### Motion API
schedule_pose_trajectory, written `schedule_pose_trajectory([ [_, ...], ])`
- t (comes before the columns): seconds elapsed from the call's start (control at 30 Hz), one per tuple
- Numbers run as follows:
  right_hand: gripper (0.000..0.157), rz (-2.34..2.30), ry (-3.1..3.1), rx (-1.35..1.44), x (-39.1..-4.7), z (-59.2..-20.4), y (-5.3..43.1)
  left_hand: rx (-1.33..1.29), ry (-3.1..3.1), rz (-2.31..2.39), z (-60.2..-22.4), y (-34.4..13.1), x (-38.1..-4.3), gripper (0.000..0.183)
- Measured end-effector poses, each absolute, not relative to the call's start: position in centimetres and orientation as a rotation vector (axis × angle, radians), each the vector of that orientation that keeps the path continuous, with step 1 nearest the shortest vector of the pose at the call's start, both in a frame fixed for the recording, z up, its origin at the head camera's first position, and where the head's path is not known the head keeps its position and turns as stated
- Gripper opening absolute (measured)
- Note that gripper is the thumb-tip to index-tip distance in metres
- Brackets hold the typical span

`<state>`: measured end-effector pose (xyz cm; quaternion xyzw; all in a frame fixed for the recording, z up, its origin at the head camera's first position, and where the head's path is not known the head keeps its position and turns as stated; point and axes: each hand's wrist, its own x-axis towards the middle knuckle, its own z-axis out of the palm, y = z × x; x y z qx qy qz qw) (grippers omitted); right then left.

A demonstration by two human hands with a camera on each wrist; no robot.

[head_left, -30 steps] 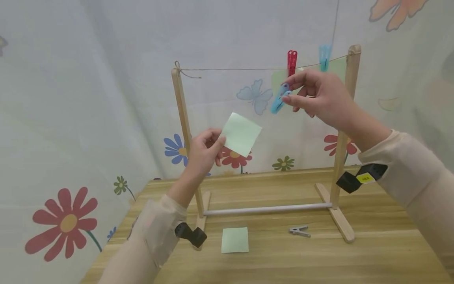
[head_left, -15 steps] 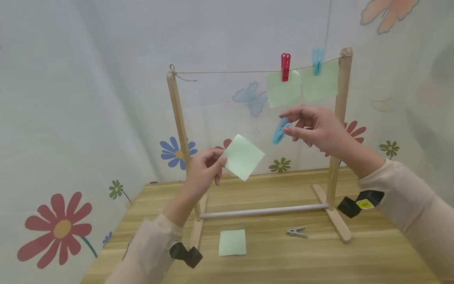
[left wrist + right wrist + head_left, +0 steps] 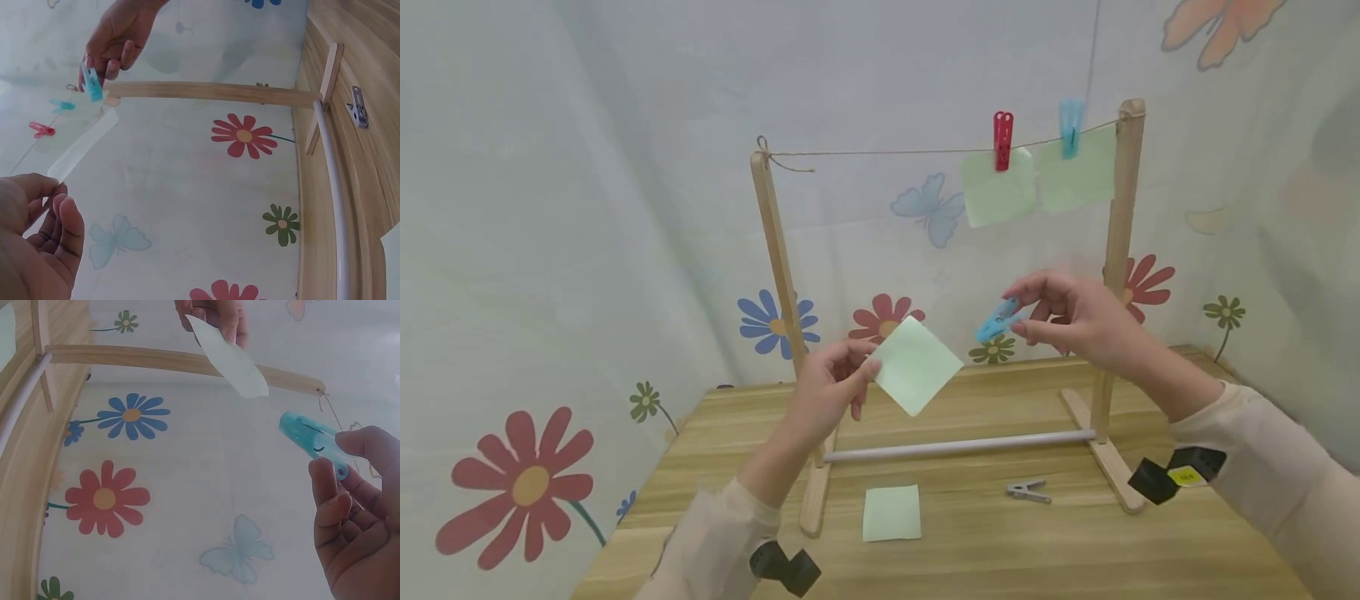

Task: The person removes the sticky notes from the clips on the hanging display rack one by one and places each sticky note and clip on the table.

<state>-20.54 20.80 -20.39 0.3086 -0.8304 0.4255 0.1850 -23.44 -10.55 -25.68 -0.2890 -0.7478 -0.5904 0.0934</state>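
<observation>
Through the head view, I see a pale cloth behind everything, printed with a large red flower at eight o'clock, a blue butterfly at one, and a green flower at three. My wood-grained table spreads across six.

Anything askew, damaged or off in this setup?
Slightly askew: the hung square under the red clothespin and the rightmost square tilt, bottom edges rising to the right, as the twine does there. No visible damage on the green paper in the left hand or the blue clothespin in the right hand.
</observation>
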Motion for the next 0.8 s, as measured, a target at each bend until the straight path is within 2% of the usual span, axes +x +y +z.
schedule_pose_trajectory([
  [0.53,0.028,1.320,-2.380,0.963,-20.1,-26.1,21.8,-0.646,-2.363,-1.845,-29.7,-12.3,-23.3,0.022],
  [0.8,0.026,1.381,-2.395,0.888,-19.5,-29.7,21.8,-0.516,-2.428,-1.891,-31.9,-13.2,-23.1,0.023],
])
